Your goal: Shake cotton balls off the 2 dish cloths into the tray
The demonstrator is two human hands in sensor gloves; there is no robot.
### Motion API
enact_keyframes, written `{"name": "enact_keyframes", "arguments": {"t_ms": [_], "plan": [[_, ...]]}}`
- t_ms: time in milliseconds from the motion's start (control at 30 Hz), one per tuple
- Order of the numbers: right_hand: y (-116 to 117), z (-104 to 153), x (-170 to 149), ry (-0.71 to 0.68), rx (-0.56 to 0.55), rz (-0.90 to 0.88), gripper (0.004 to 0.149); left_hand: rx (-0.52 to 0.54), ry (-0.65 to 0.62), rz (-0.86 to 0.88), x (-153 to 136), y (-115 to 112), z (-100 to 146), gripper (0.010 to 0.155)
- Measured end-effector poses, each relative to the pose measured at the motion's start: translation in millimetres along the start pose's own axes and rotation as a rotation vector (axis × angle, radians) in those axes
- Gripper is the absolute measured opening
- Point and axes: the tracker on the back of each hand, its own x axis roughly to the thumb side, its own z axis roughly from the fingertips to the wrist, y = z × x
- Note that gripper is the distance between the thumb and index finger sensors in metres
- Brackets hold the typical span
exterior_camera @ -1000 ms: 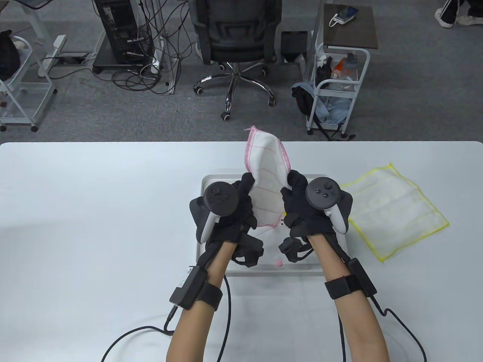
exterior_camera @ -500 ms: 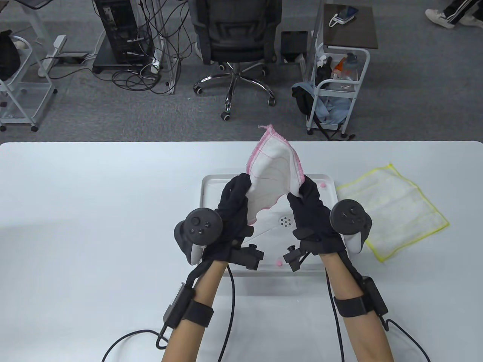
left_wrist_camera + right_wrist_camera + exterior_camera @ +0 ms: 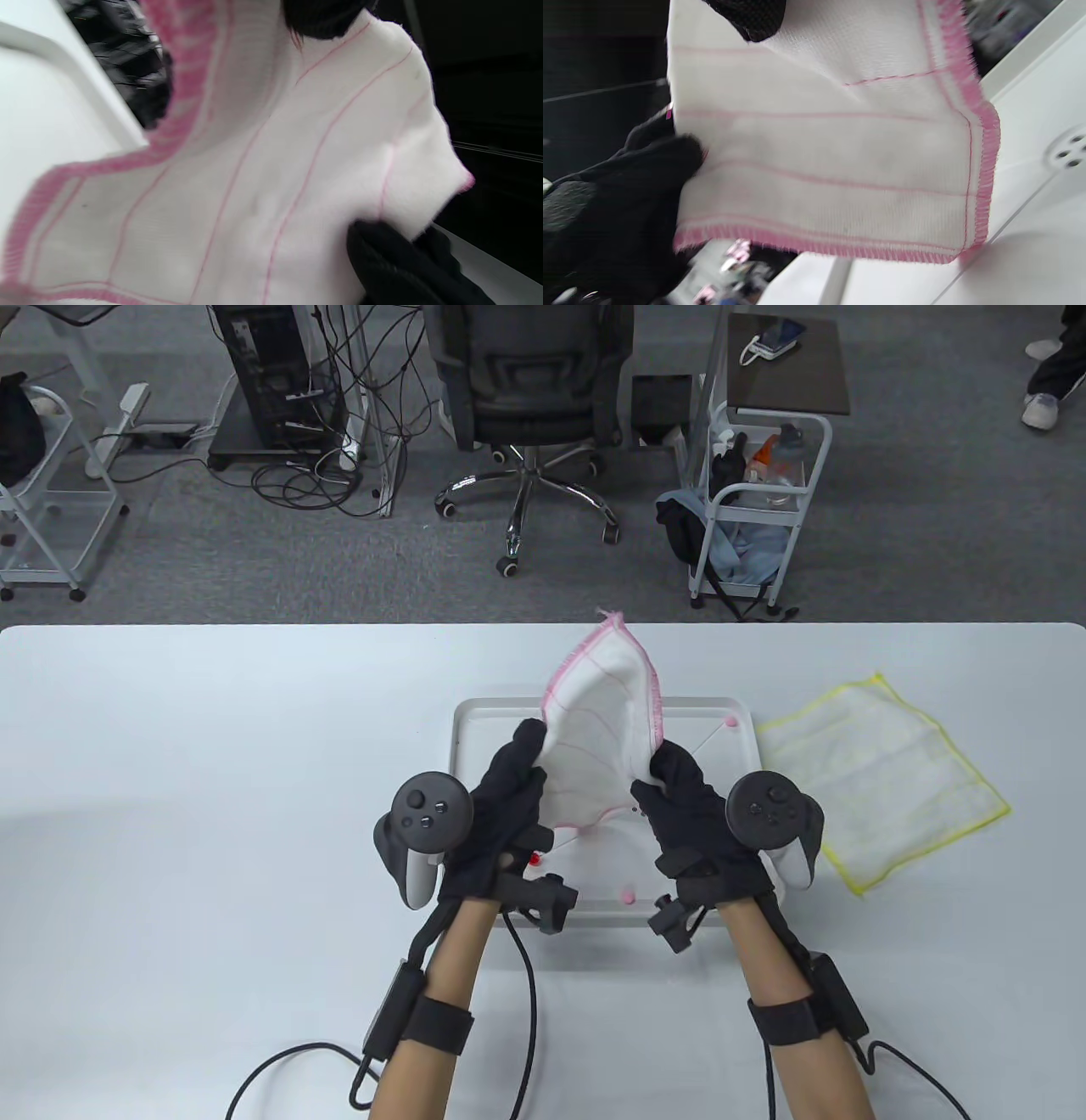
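Left hand pinches the left edge of the pink-edged cloth, fingers curled on the fabric. Right hand pinches the cloth's right edge the same way. Both hands hold the cloth up above the tray, bunched into a peak pointing toward the table's far edge, lower hem hanging over the tray's middle.

Tray is white, rectangular, sits at the table's centre, slightly toward the right. Inside it: a pink cotton ball near the near rim, another pink cotton ball at the far right corner, a red cotton ball near the left side, partly hidden by the left hand.

Yellow-edged cloth lies flat on the table, touching or just beside the tray's right rim, turned at an angle; nothing visible on top of it.

Left wrist view: cloth fills the frame, blurred, with a gloved fingertip gripping its fold; tray rim at upper left. Right wrist view: cloth held taut-ish, pink hem along the bottom and right side, the tray's drain holes at right.

Black tracker on the back of each hand. Cables run from both wrists off the table's near edge.
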Motion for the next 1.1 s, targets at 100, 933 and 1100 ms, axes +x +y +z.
{"name": "enact_keyframes", "arguments": {"t_ms": [100,933,1100], "plan": [[5.3,-9.5,-5.0,0.098,0.083,0.112,0.043,0.113,0.134,-0.025,-10.6,10.7,1.3,0.050],[-71.5,127.8,-44.0,0.162,0.065,0.602,0.072,0.623,0.735,0.254,-159.7,176.0,125.6,0.068],[-68.6,132.9,-43.9,0.170,0.094,0.655,0.071,0.433,0.532,-0.039,-119.0,161.1,119.5,0.071]]}}
